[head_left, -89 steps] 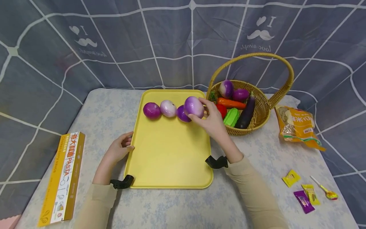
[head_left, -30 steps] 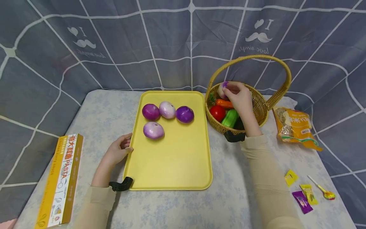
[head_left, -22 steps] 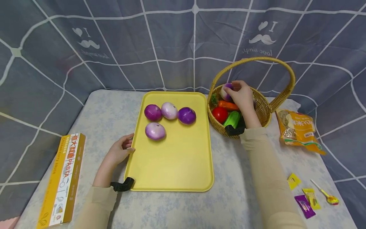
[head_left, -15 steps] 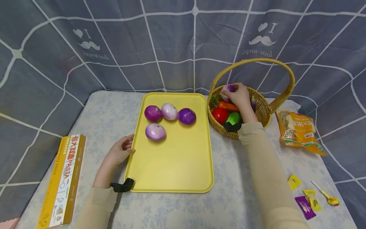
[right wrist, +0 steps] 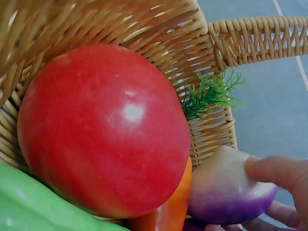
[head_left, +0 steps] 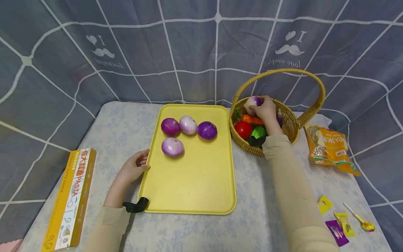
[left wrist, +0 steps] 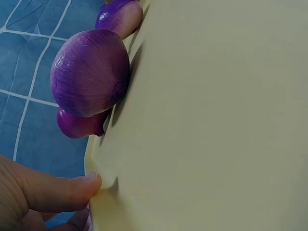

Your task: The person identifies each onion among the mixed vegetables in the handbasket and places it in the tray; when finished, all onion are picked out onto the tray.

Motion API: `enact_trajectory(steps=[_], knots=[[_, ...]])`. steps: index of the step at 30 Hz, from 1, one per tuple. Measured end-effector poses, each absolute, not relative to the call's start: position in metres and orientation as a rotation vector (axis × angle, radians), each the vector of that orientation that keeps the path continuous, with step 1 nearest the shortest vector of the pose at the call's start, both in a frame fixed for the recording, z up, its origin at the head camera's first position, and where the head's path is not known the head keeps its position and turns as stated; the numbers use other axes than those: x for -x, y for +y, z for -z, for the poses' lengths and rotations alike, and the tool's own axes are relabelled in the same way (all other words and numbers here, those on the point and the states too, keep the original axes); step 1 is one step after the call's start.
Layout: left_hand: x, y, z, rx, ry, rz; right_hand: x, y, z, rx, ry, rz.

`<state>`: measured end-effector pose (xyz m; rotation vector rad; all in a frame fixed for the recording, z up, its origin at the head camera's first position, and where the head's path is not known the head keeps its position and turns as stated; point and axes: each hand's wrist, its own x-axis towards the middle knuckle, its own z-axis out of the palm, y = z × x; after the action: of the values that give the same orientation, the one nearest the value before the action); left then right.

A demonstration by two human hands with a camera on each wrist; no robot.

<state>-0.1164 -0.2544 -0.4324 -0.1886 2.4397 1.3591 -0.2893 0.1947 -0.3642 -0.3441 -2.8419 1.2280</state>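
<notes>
The right hand point(head_left: 267, 111) has its thumb and fingers closed round a two-tone onion point(head_left: 252, 105), white on one side and purple on the other. That onion is at the back of the wicker basket point(head_left: 247, 148), under the arch of the handle; I can't tell whether its underside rests on anything. Just in front of it lie an orange carrot point(head_left: 252, 120), a red tomato point(head_left: 244, 130) and a green vegetable point(head_left: 259, 132), with an eggplant point(head_left: 279, 117) half hidden beyond the hand.

The left hand point(head_left: 132, 168) pinches the near-left edge of the yellow tray point(head_left: 192, 182) — thumb on the rim, fingers curled outside and below. Towards the tray's far end sit a magenta onion point(head_left: 170, 126), a pale onion point(head_left: 188, 125) and a deep purple onion point(head_left: 207, 131) in a row, and a lilac onion point(head_left: 172, 147) lies nearer, in front of the first two.

Further out, a pasta box point(head_left: 70, 199) lies at the left — and at the right, an orange bag point(head_left: 330, 148), with a lollipop point(head_left: 366, 225) and wrapped sweets point(head_left: 337, 232) nearer the person.
</notes>
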Motion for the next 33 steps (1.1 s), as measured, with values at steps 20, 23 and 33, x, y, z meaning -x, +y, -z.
enact_trajectory(steps=[20,23,33], knots=[[0.119,-0.258,0.436,0.201,2.442,-1.383,0.226,0.188,0.322,0.331,-2.775,-1.681],[0.118,-0.257,0.435,0.18,2.428,-1.383,0.203,0.176,0.326,0.244,-2.745,-1.761],[0.116,-0.257,0.433,0.169,2.435,-1.374,0.178,0.107,0.382,-0.024,-2.659,-2.191]])
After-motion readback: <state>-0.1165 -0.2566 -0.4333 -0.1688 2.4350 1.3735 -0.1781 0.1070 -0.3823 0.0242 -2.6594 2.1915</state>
